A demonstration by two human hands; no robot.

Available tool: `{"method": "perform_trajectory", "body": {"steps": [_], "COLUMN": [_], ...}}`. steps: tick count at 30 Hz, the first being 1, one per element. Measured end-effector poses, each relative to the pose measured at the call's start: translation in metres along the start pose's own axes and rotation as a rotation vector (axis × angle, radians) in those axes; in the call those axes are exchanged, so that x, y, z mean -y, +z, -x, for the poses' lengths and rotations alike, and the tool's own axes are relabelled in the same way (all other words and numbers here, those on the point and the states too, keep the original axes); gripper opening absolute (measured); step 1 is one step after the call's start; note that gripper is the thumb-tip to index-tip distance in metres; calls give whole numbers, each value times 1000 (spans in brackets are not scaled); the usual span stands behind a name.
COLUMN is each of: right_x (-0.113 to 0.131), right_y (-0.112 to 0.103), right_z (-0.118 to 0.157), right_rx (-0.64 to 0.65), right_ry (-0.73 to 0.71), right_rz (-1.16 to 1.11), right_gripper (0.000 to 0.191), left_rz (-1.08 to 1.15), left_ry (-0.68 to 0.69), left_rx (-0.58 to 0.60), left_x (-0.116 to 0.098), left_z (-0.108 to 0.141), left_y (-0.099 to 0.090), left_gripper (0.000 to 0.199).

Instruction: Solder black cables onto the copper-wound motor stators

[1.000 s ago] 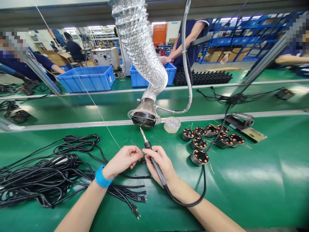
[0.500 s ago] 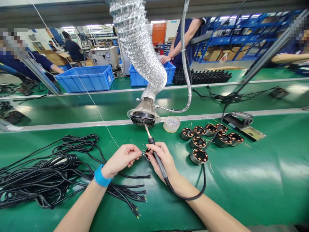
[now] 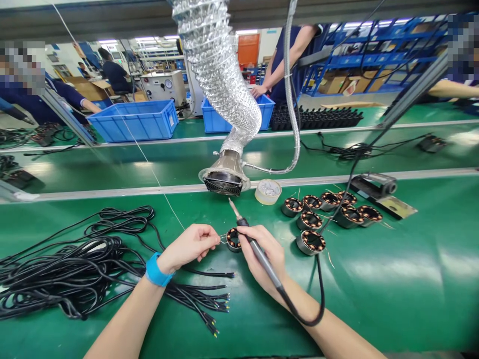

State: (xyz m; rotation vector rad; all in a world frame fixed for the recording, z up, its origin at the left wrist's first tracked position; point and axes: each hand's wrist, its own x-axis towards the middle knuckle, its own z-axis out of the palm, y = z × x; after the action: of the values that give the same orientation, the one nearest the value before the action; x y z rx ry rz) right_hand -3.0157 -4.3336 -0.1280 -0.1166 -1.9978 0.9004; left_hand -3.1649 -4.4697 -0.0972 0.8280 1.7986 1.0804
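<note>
My left hand (image 3: 191, 245) is closed in a pinch beside a small motor stator (image 3: 229, 244). A thin strand of solder wire (image 3: 147, 162) runs down from above to this hand; its end at the fingertips is too fine to make out. Short bare leads stick out from the stator towards those fingertips. My right hand (image 3: 267, 249) grips a soldering iron (image 3: 262, 255) like a pen. The iron's tip points up and away, just below the black fan grille (image 3: 223, 184), apart from the stator. Part of the stator is hidden behind my right fingers.
Black cables (image 3: 93, 269) with stripped ends lie at left. Several stators (image 3: 313, 243) stand at right, near a metal holder (image 3: 379, 189). A tape roll (image 3: 268, 192) lies by the fume duct (image 3: 220, 75). Behind are blue bins (image 3: 134, 122) and co-workers.
My right hand and the soldering iron have shifted right and slightly down, away from the stator, which shows more. My left hand has hardly moved.
</note>
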Motion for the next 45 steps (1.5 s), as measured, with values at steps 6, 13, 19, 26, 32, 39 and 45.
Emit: {"method": "perform_trajectory", "body": {"steps": [6, 13, 19, 26, 32, 39, 45], "right_x": [17, 15, 18, 20, 21, 19, 19], "right_y": [-17, -14, -13, -13, -16, -17, -16], "right_z": [0, 6, 5, 5, 4, 5, 4], "right_rx": [-82, -14, 6, 10, -39, -81, -89], "right_ry": [-100, -168, -157, -123, -106, -111, -111], "right_rz": [-18, -119, -83, -88, -66, -51, -52], "right_gripper": [17, 18, 18, 18, 19, 19, 18], "left_rz": [34, 29, 30, 11, 15, 20, 12], "left_ry": [-16, -37, -21, -18, -28, -34, -37], "left_rx": [15, 18, 19, 10, 10, 2, -12], "left_x": [2, -3, 1, 0, 0, -1, -3], "left_z": [0, 1, 0, 1, 2, 2, 1], "left_y": [0, 2, 0, 0, 1, 2, 2], "left_gripper": [32, 32, 32, 31, 30, 29, 29]}}
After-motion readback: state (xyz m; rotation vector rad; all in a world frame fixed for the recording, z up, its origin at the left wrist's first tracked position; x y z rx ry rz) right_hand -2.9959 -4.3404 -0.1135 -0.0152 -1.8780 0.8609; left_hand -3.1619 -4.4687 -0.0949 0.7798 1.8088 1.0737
